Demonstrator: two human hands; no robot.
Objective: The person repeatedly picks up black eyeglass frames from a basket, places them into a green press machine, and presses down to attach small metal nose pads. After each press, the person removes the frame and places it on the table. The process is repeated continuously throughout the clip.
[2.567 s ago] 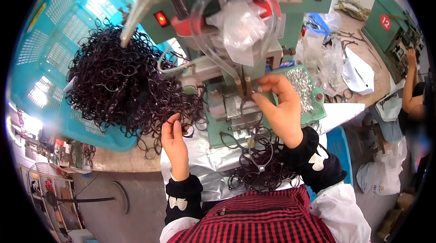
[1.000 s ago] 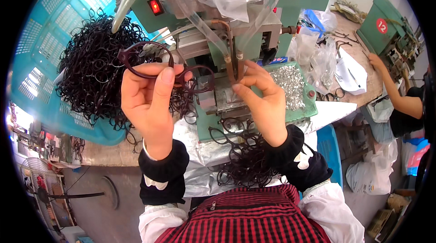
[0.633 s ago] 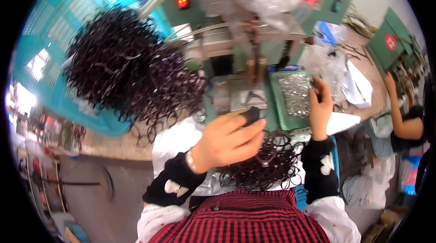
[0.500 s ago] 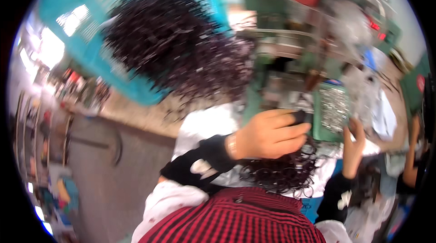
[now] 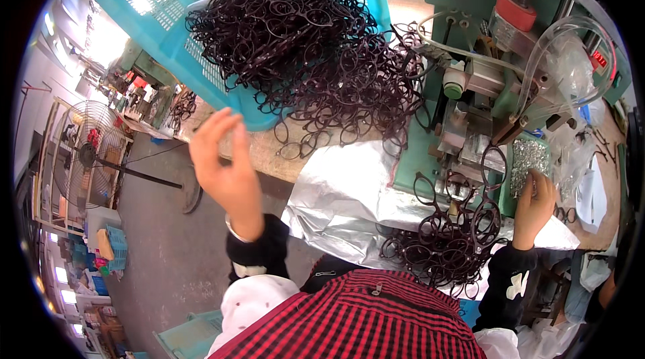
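My left hand (image 5: 228, 174) is raised at the left, above the floor and just below the blue basket's lower corner. Its fingers are stretched out, with nothing in them. My right hand (image 5: 535, 210) is at a green tray (image 5: 507, 199) of small shiny metal pieces (image 5: 529, 161). Its fingertips are bent together at the tray's edge, and whatever they pinch is hidden. Dark round eyeglass frames (image 5: 447, 258) lie heaped on silvery sheeting (image 5: 336, 188) before me. One eyeglass frame (image 5: 496, 167) stands up against the machine, apart from both hands.
A blue basket (image 5: 127, 20) spills a large heap of eyeglass frames (image 5: 282, 23) onto the bench (image 5: 269, 157). The green machine (image 5: 416, 164) with clear hoses (image 5: 531, 70) and a red light stands at the right. A standing fan (image 5: 84, 154) is at the far left.
My left hand has left the machine front and swung left toward the basket, its fingers now stretched out. My right hand stays by the tray. The view has shifted and is sharper.
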